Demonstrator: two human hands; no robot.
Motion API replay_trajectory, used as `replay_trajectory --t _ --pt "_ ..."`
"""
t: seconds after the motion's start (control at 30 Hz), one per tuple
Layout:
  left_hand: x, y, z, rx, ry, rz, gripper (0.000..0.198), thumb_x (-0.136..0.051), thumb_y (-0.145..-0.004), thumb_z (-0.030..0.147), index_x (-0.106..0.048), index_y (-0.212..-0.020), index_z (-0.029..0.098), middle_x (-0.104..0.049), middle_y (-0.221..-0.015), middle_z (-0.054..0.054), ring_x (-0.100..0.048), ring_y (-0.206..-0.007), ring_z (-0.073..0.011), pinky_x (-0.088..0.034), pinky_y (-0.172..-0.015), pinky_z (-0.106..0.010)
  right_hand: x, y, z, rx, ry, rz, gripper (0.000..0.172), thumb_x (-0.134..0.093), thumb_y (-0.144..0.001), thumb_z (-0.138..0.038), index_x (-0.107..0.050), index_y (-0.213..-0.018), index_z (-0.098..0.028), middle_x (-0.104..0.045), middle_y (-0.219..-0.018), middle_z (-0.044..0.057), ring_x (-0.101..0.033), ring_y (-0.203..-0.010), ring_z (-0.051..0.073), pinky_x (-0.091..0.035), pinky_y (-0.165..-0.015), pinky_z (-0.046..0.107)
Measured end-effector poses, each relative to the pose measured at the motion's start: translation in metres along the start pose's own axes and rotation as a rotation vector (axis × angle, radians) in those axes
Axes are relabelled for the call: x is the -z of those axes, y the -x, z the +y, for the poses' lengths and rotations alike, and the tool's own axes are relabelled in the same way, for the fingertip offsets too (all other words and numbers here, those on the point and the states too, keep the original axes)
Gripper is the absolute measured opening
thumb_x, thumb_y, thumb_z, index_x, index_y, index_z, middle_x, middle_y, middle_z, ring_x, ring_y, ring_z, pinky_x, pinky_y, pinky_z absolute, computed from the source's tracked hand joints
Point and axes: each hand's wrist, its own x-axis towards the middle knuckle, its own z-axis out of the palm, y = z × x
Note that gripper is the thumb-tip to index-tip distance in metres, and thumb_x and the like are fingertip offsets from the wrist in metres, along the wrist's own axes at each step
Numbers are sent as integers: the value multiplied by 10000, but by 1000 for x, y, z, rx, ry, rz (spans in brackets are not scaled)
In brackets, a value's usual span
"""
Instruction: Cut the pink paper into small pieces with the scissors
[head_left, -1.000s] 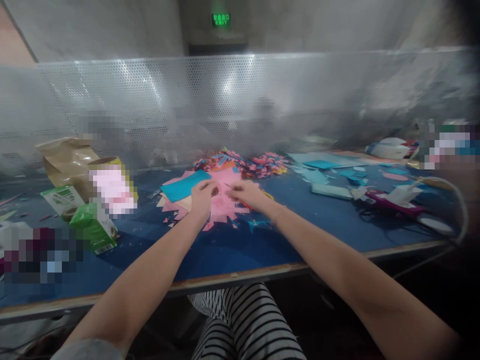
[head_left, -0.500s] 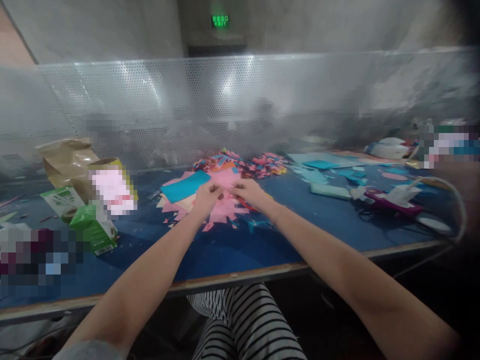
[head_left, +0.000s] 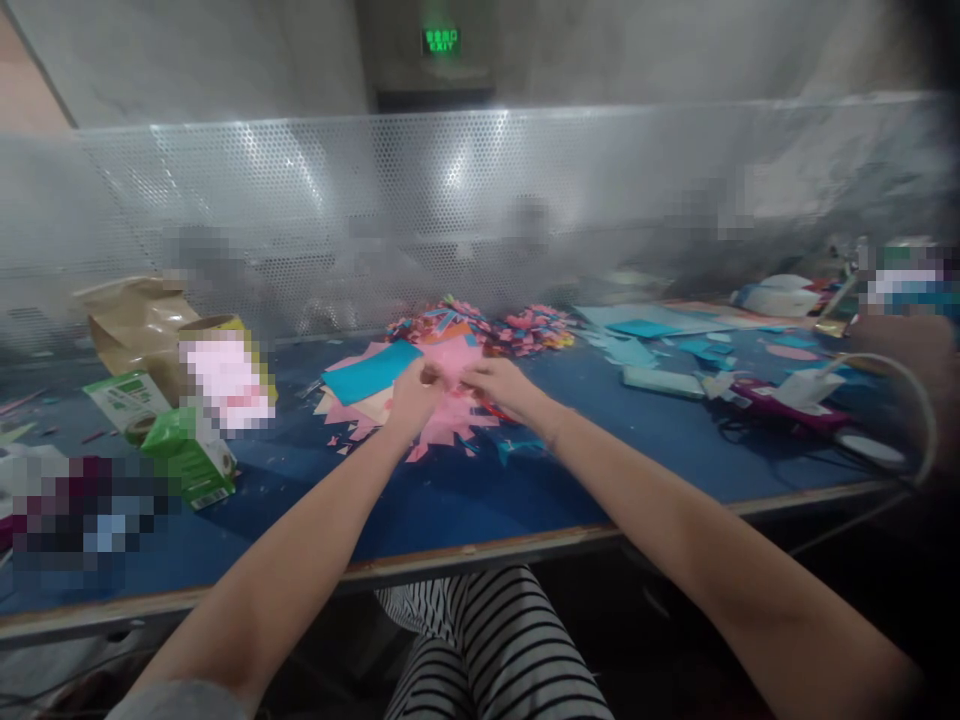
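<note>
My left hand (head_left: 418,392) is closed in a pinch at the left edge of a pink sheet of paper (head_left: 452,352). Opposite it, my right hand (head_left: 501,384) pinches the same pink paper from the right, its fingers bent inward. A small gap separates the two hands, above loose pink paper scraps (head_left: 448,425) spread on the table. Just left of my left hand lies a blue sheet of paper (head_left: 371,372) on top of other pink and cream sheets. Fine detail at the fingertips is blurred.
Behind the hands are two heaps of coloured cut paper (head_left: 529,330). To the left stand a brown paper bag (head_left: 135,330) and green packets (head_left: 184,455). On the right lie light blue sheets (head_left: 637,322), a purple item (head_left: 787,402) and a cable (head_left: 926,410). A perforated metal screen (head_left: 315,220) rises behind.
Both hands stay in nearly the same place, with only slight shifts of the fingers at the pink paper. The papers around them look unchanged.
</note>
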Motion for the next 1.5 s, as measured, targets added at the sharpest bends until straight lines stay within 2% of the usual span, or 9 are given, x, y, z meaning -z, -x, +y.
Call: replay_trajectory --t 0.17,0.33,0.5,0.67,0.93,1.1,1.2,1.37,1.5 --pt "-3 4 7 -4 -1 -41 124 -502 -569 73 -507 -660 157 -547 -635 -6 -522 -597 -104 -410 -600 -238 1 4 -6 51 135 31 324 -566 -591 -445 -514 -586 -125 -480 -519 -20 -380 -429 39 -310 -406 170" --pt "-7 6 2 -56 36 -130 185 -588 -556 152 -521 -728 162 -560 -665 0 -532 -635 -111 -426 -615 -238 2 5 -11 97 238 54 290 -544 -618 -409 -472 -557 -134 -416 -470 -46 -347 -403 33 -294 -390 165" --pt "-4 2 0 29 113 -99 201 -561 -567 142 -564 -768 148 -587 -675 -13 -531 -620 -112 -431 -596 -237 1 5 -11 116 204 45 248 -524 -637 -369 -470 -569 -138 -461 -508 -33 -422 -446 51 -362 -432 176" --pt "-1 0 0 87 178 -54 251 -543 -534 119 -593 -778 144 -603 -699 -10 -534 -616 -112 -442 -578 -232 1 2 -8 140 77 37 196 -551 -622 -308 -509 -704 -135 -556 -643 3 -532 -564 91 -454 -552 224" --pt "-3 0 -1 206 308 -5 232 -587 -513 193 -580 -738 137 -566 -658 -1 -509 -534 -99 -454 -554 -268 0 -2 0 92 62 69 237 -555 -613 -221 -512 -832 -139 -566 -663 3 -548 -526 97 -468 -548 244" --pt "-2 0 -2 215 316 -65 178 -536 -523 160 -584 -694 141 -539 -613 16 -490 -534 -91 -430 -535 -241 1 1 -6 98 98 -18 112 -527 -627 -244 -472 -651 -149 -498 -590 -28 -533 -539 93 -439 -523 214" --pt "-1 0 0 179 209 -70 245 -518 -524 138 -598 -755 156 -537 -632 23 -446 -500 -72 -377 -470 -203 1 4 -9 93 180 -31 193 -531 -605 -244 -368 -542 -161 -378 -514 -58 -496 -524 84 -412 -495 196" --pt "2 1 3 139 129 -55 326 -530 -523 110 -565 -842 165 -490 -575 39 -401 -451 -53 -326 -433 -180 -1 4 -9 35 195 -70 238 -522 -589 -236 -308 -514 -167 -327 -490 -67 -452 -515 74 -405 -496 201" --pt "2 -2 -7 147 226 -98 254 -567 -506 137 -555 -758 155 -503 -571 34 -453 -492 -72 -350 -456 -188 -1 2 -5 77 141 -41 218 -550 -565 -234 -343 -550 -166 -349 -506 -74 -402 -491 57 -398 -492 208"
